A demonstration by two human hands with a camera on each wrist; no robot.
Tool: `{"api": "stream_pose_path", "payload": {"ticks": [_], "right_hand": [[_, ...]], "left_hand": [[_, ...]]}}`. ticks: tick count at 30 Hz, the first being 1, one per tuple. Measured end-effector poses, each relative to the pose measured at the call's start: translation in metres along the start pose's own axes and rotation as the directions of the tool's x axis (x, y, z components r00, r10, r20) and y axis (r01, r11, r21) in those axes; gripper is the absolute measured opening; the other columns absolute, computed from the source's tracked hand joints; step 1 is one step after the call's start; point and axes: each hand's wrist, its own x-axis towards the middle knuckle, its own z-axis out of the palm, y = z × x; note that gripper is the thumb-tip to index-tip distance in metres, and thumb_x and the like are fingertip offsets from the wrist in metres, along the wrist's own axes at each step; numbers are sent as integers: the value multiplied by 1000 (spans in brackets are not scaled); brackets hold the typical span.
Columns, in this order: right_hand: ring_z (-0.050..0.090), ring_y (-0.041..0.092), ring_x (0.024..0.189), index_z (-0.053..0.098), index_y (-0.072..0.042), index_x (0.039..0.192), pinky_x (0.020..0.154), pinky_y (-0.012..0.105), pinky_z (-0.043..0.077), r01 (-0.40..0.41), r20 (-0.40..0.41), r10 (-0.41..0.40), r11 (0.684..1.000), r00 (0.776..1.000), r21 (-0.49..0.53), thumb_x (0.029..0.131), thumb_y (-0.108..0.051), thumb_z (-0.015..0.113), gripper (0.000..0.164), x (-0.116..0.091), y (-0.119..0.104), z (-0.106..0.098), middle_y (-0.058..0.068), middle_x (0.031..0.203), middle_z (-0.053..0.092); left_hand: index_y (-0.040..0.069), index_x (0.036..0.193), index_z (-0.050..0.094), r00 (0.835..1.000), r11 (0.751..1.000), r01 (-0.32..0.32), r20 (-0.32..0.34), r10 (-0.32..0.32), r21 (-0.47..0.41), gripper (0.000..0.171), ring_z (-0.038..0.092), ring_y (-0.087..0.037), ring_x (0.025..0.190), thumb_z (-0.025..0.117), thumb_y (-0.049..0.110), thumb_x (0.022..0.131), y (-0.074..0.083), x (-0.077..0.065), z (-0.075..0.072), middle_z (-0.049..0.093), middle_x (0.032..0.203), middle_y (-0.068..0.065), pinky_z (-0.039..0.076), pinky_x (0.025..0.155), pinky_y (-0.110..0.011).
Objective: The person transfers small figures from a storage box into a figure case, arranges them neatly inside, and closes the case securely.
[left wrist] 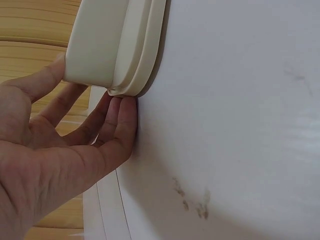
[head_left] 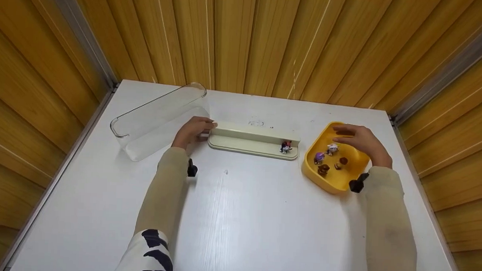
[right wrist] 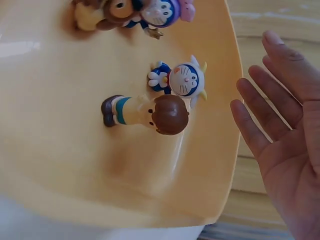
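left hand (head_left: 191,131), fingers bent, grips tray (head_left: 244,143) end | lone figure (head_left: 286,147) at end away from it | right hand (head_left: 363,140), spread, at bin (head_left: 327,186); four figures (head_left: 332,149) inside, near it

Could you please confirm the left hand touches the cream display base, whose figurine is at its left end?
Not quite: the head view shows the figurine at the right end of the cream display base; the left hand does touch it.
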Motion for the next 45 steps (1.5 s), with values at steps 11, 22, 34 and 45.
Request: {"api": "stream_pose_path", "payload": {"ticks": [11, 22, 34, 45], "right_hand": [[32, 41, 147, 44, -13, 154, 120, 58, 24, -121, 50, 114, 979, 992, 166, 94, -41, 74, 72, 7, 11, 15, 17, 160, 36], [40, 39, 143, 42, -8, 154, 117, 53, 35, -132, 116, 111, 973, 987, 189, 99, -22, 69, 63, 8, 27, 22, 18, 158, 40], [52, 38, 129, 46, -9, 152, 113, 52, 41, -124, 124, 109, 985, 986, 121, 99, -22, 70, 60, 9, 31, 24, 20, 153, 46], [57, 33, 115, 54, -14, 148, 108, 50, 47, -136, 98, 133, 990, 986, 24, 100, -24, 68, 51, 11, 30, 29, 21, 147, 51]], "left_hand": [[6, 146, 52, 1000, 1000, 5, -5, -5, -15, 54, 55, -25, 126, 69, 24, 98, 0, 1, -4, 58, 140, -9, 47, 108, -42], [5, 145, 53, 1000, 1000, -14, 20, 14, 0, 54, 56, -27, 127, 70, 23, 97, -1, 2, -4, 58, 141, -11, 47, 108, -42], [4, 146, 52, 1000, 1000, -14, 19, 14, 5, 54, 55, -27, 130, 69, 21, 97, 0, 4, -2, 56, 144, -12, 46, 109, -42], [7, 148, 51, 999, 1000, 23, 29, -23, -4, 55, 55, -25, 129, 68, 24, 99, 1, 5, -4, 57, 143, -9, 46, 109, -40]]}}
